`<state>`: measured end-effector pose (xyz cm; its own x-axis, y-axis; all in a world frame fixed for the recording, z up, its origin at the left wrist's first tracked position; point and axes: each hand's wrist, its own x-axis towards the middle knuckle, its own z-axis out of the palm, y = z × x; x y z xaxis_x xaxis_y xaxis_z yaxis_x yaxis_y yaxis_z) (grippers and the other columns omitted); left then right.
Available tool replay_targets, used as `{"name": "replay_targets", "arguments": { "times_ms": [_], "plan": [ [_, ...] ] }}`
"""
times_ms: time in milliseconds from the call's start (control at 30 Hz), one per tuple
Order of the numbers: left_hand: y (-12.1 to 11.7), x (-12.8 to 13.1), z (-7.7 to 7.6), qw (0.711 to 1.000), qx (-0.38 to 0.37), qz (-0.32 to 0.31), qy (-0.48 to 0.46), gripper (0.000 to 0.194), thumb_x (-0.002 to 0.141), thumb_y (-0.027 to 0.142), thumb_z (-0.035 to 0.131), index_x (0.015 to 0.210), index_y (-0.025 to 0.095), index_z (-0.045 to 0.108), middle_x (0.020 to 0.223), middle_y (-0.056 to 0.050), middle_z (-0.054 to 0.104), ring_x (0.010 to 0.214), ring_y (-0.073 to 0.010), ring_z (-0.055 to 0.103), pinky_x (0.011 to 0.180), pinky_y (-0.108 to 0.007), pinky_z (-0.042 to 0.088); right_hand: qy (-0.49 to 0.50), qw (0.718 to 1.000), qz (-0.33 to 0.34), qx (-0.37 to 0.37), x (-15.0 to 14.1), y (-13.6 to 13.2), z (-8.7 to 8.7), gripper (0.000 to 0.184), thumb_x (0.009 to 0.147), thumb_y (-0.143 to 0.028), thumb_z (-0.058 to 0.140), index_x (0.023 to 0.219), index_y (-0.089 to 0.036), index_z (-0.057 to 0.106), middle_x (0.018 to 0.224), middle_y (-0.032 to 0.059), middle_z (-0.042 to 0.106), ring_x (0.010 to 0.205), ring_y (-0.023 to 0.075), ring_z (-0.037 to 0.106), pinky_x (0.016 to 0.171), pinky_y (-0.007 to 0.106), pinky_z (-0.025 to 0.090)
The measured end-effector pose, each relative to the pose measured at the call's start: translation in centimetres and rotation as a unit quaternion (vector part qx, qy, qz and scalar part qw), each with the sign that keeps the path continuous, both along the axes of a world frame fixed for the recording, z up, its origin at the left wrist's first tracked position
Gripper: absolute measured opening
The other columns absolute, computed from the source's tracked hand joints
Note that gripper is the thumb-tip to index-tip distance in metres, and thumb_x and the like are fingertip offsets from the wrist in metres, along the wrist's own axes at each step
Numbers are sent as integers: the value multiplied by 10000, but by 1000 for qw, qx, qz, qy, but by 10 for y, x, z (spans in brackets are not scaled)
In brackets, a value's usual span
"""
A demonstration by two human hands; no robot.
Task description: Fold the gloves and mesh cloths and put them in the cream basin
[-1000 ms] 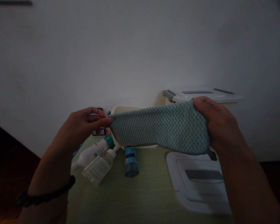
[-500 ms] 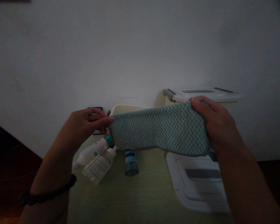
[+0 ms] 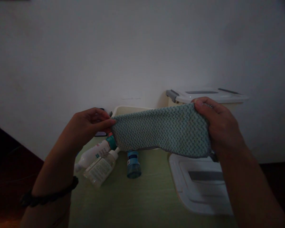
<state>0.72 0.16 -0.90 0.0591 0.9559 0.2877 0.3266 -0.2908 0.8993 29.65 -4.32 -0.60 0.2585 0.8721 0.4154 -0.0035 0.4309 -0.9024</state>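
Observation:
A folded green cleaning cloth with a dark stitched edge is stretched sideways between my hands, held up above the table. My left hand pinches its upper left corner between thumb and fingers. At the other end my right hand grips the upper right corner, thumb in front. Behind the cloth stands an open cream storage box, mostly hidden by it. Below its left end lie a white bottle with a green cap and a clear pump bottle. A blue bottle lies under the cloth's lower edge.
A white lid with a grey handle lies on the green table at the right. Behind it, a closed storage box stands against the wall. A phone is partly hidden behind my left hand.
The cloth's lower edge has risen slightly, showing a little more of the blue bottle. Both hands keep their hold in nearly the same place.

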Motion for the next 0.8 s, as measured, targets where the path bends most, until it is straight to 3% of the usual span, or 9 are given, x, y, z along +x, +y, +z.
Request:
{"name": "replay_targets", "arguments": {
  "times_ms": [267, 567, 800],
  "plan": [
    [4, -3, -5, 998, 49, 12, -24, 234, 593, 252, 787, 735, 208, 607, 766, 14, 675, 696, -154, 654, 607, -224, 534, -4, 1000, 27, -13, 1, 2, -2, 139, 770, -329, 652, 658, -249, 632, 557, -37, 527, 470, 91, 474, 403, 207, 368],
    [2, -3, -4, 997, 64, 29, -13, 209, 614, 242, 779, 724, 238, 602, 731, 41, 661, 665, -130, 639, 585, -195, 516, -9, 1000, 5, -3, 3, 8, -5, 140, 702, -356, 717, 673, -244, 639, 601, -46, 548, 501, 92, 480, 426, 211, 372],
    [-5, 3, 1, 998, 45, 21, -47, 255, 611, 225, 787, 788, 223, 603, 763, 49, 649, 516, -72, 548, 367, -149, 382, 5, 1000, 18, -11, 1, 7, -4, 124, 703, -328, 717, 677, -233, 641, 602, -53, 563, 497, 76, 491, 417, 184, 367]
  ]
}}
